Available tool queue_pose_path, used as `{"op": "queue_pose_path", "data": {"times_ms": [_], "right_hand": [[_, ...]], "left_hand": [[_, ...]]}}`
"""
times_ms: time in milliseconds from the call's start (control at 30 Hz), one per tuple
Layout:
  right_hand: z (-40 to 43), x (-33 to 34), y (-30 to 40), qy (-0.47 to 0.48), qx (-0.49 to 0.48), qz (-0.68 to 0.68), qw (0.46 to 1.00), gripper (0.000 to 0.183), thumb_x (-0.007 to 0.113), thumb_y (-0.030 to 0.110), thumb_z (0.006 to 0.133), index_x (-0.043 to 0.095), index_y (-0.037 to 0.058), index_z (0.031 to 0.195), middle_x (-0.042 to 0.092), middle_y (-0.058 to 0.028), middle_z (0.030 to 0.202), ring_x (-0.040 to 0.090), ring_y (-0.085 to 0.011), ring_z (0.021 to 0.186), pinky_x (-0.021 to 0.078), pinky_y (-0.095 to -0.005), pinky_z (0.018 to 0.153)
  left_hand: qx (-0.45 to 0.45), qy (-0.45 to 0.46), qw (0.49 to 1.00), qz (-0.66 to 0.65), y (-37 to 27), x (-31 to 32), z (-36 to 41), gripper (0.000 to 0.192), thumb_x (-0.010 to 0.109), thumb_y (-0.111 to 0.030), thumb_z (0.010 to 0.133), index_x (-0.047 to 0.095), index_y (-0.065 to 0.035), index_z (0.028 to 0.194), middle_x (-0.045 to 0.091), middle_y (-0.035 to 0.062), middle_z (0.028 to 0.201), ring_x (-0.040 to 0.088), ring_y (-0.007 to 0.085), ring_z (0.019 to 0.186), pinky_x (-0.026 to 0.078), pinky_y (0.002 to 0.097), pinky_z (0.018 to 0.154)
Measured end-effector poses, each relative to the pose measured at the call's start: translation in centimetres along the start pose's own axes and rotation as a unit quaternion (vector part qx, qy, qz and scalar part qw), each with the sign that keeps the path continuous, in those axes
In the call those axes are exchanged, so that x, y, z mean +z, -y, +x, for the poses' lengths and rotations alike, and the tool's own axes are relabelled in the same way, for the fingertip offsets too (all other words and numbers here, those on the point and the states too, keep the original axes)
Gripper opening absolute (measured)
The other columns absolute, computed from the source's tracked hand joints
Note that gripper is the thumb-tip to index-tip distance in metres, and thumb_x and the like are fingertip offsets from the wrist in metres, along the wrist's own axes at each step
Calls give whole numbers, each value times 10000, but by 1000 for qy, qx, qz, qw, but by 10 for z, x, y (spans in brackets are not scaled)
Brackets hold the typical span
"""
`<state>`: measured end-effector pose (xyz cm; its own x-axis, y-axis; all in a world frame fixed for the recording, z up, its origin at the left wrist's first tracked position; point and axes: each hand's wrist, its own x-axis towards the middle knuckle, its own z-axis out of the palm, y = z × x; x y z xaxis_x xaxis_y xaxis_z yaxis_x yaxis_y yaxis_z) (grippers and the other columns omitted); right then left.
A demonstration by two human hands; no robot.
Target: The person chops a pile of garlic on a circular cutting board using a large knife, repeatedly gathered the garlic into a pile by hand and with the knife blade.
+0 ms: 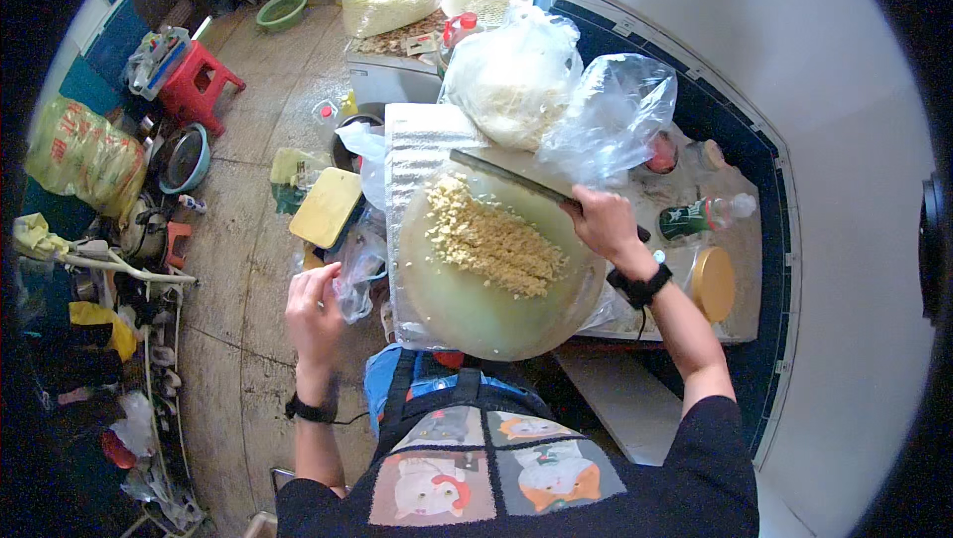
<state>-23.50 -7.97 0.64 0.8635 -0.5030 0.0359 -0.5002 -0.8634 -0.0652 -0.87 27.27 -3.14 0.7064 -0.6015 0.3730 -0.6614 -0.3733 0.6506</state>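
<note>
My right hand [607, 221] grips a cleaver [510, 179] by its handle. The blade is seen nearly edge-on, and its tip points to the far left across the far side of a round, pale green chopping board [491, 326]. On the board lies a heap of finely chopped, pale yellow food [495, 244], possibly garlic; its far-left part is coarser and paler. To the left of the board, my left hand [314, 311] is raised with loosely bent fingers. No object shows in it. A crumpled clear plastic bag [357, 292] hangs close beside its fingertips.
Behind the board stand a filled plastic bag [514, 84] and a clear bag [614, 117]. A green-labelled bottle [692, 218] and a gold lid [713, 285] lie on the right. Left are a yellow-lidded container [325, 207], a red stool [197, 84] and a cluttered rack [160, 359].
</note>
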Motion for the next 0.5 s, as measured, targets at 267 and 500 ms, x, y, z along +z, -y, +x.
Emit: {"op": "queue_pose_path", "data": {"times_ms": [267,500], "right_hand": [[53,27,6,-29,-116,-11,993,223,619,275,869,533,76,823,606,-155,692,616,-377,669,463,-479,558],[16,6,-12,34,-186,-32,981,148,612,241,846,533,117,824,619,-113,690,638,-339,615,492,-453,517]], "left_hand": [[-25,-5,1000,8,5,-2,-24,199,564,41,839,663,-34,994,663,124,911,617,290,880,497,376,800],[-38,2,999,-10,19,2,-38,211,551,64,836,664,-27,990,669,123,912,626,293,888,504,367,805]]}}
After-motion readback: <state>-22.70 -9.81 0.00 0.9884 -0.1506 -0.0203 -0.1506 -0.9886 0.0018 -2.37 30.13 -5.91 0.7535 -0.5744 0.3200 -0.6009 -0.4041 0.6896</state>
